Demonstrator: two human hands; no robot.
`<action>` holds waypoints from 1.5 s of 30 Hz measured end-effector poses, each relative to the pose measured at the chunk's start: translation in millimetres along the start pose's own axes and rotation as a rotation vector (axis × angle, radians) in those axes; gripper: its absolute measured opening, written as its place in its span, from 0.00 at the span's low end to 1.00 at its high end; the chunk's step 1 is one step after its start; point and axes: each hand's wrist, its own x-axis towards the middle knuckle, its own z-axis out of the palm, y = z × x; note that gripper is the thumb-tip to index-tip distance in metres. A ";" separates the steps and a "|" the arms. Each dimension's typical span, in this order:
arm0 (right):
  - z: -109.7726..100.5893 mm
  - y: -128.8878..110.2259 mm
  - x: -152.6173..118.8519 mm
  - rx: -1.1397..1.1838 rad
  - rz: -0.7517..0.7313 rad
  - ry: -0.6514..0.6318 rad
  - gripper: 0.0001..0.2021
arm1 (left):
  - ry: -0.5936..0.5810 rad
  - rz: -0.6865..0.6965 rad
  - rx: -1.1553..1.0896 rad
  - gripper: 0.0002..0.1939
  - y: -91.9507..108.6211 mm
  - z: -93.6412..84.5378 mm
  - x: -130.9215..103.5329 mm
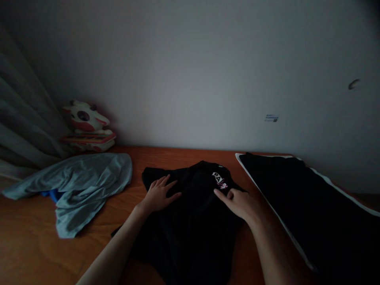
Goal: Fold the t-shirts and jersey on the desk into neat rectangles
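Note:
A crumpled black shirt [190,225] lies spread on the wooden surface in front of me, with white letters and a pink print [219,180] near its far right side. My left hand [160,194] rests on the shirt's upper left part, fingers apart and palm down. On the upper right part, just below the print, is my right hand [239,202]. Its thumb points left and its other fingers curl into the cloth at the shirt's edge. The curled fingertips are partly hidden.
A grey garment [89,182] lies crumpled on the left, over something blue [55,194]. Behind it a cow-shaped toy [87,122] stands by a curtain [26,107]. A black cloth with white edging [308,198] covers the right. The wall [190,79] bounds the wooden surface [26,233].

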 end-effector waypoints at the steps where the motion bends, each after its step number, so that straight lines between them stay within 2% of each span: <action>1: 0.4 -3.3 -4.2 -0.018 -0.013 -0.035 0.35 | 0.013 -0.037 0.042 0.34 1.3 -0.3 0.0; 4: 9.9 -9.2 -9.3 -0.073 -0.068 -0.049 0.46 | 0.050 -0.139 0.160 0.32 7.1 -7.3 -1.4; 7: 24.3 -6.6 -2.6 -0.112 -0.123 -0.073 0.47 | 0.074 -0.235 0.275 0.30 15.7 -18.7 -4.8; 9: 30.5 0.2 5.6 -0.146 -0.135 -0.016 0.41 | 0.079 -0.302 0.339 0.30 20.8 -26.6 -7.4; 12: 31.6 14.9 17.1 -0.224 -0.049 0.239 0.24 | 0.058 -0.381 0.391 0.29 22.8 -38.2 -10.9; 14: 30.0 24.0 22.2 -0.230 0.035 0.353 0.20 | 0.024 -0.411 0.384 0.28 19.7 -44.8 -12.9; 17: 30.9 31.0 27.4 -0.161 0.063 0.381 0.18 | 0.049 -0.396 0.367 0.29 11.9 -48.3 -14.2; 19: 33.9 30.6 30.8 -0.105 0.004 0.401 0.18 | 0.105 -0.306 0.337 0.28 6.7 -44.0 -13.1; 23: 39.8 24.3 36.4 0.121 -0.168 0.356 0.16 | 0.182 -0.032 0.051 0.18 -3.0 -23.6 -7.1; 26: 42.3 17.6 36.2 0.306 -0.317 0.255 0.16 | 0.175 0.026 -0.150 0.29 -9.1 -10.5 -2.0; 28: 43.8 13.3 34.5 0.314 -0.297 0.252 0.18 | 0.132 -0.004 -0.211 0.30 -11.6 -6.4 0.9; 31: 45.7 11.3 33.3 0.146 -0.121 0.327 0.28 | 0.118 -0.090 -0.259 0.19 -12.8 -6.6 3.8; 32: 45.9 12.4 33.7 0.081 -0.082 0.334 0.29 | 0.151 -0.126 -0.296 0.15 -12.8 -8.0 4.3; 34: 45.7 16.3 35.1 -0.001 -0.069 0.300 0.24 | 0.276 -0.211 -0.439 0.11 -12.9 -12.4 4.3; 37: 43.0 22.3 36.9 0.011 -0.077 0.290 0.15 | 0.442 -0.332 -0.722 0.13 -13.4 -20.9 1.9; 40: 38.9 25.2 38.7 0.140 -0.082 0.487 0.17 | 0.478 -0.446 -0.898 0.16 -13.9 -27.7 -1.0; 43: 35.8 25.8 42.4 0.281 -0.208 0.699 0.22 | 0.518 -0.550 -0.987 0.18 -13.3 -29.2 0.1; 45: 34.5 24.2 43.5 0.273 -0.271 0.765 0.25 | 0.486 -0.587 -0.987 0.19 -11.8 -27.4 2.5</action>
